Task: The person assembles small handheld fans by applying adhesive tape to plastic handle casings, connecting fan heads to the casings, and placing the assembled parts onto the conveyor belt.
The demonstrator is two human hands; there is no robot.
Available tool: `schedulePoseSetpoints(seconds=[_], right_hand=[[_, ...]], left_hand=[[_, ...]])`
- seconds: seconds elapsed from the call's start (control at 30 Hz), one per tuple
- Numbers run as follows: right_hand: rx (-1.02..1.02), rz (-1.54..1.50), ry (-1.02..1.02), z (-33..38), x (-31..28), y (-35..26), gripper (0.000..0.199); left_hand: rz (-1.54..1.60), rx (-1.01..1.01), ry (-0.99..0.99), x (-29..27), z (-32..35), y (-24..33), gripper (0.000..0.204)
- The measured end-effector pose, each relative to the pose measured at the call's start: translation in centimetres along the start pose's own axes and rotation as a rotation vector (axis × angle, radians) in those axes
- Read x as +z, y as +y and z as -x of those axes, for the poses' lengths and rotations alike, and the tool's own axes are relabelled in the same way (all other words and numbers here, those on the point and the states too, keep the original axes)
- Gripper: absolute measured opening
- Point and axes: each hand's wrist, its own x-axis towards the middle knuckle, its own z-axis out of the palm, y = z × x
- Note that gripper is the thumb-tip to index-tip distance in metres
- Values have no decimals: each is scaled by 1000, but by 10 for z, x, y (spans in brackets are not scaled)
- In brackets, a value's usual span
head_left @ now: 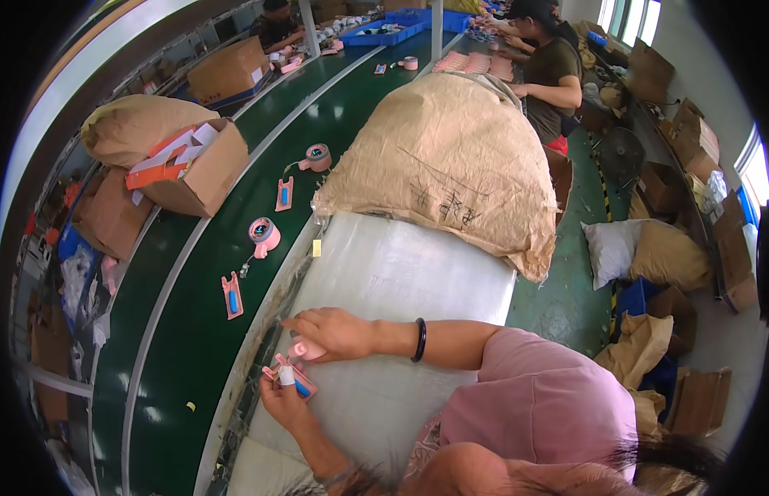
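My left hand point(287, 411) grips a pink plastic handle shell point(308, 382) with a blue cylindrical cell in it; a white wrap covers one finger. Just above it, my right hand point(341, 332), a black bangle on its wrist, is closed on a pink rounded housing point(305, 349). The two parts are close together; fingers hide where they may meet. Both hands are over the near edge of a pale, film-covered worktop point(384, 269). On the green belt beside them lie another handle shell with a blue cell point(233, 295) and a round pink housing point(264, 236) with trailing wires.
A large tan woven sack point(450, 157) sits across the worktop's far end. Farther along the green belt point(165, 364) lie more pink parts and blue trays point(384, 33). Cardboard boxes point(202, 169) stand beyond the belt. A co-worker point(554, 74) works at the back right.
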Motion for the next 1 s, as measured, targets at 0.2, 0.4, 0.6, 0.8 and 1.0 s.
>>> schedulePoseSetpoints(seconds=[0.2, 0.4, 0.6, 0.8, 1.0], right_hand=[[19, -19, -13, 0, 2, 1, 67], [23, -13, -15, 0, 3, 2, 57], [20, -14, -33, 2, -5, 5, 58], [57, -61, -80, -5, 6, 1, 57], [132, -96, -102, -6, -1, 1, 65]], left_hand=[[-72, -1, 30, -1, 1, 3, 17], [-112, -14, 2, -7, -2, -2, 18], [-63, -137, -31, 4, 1, 5, 15], [-50, -60, -13, -11, -2, -3, 19], [97, -50, 73, -7, -13, -16, 31]])
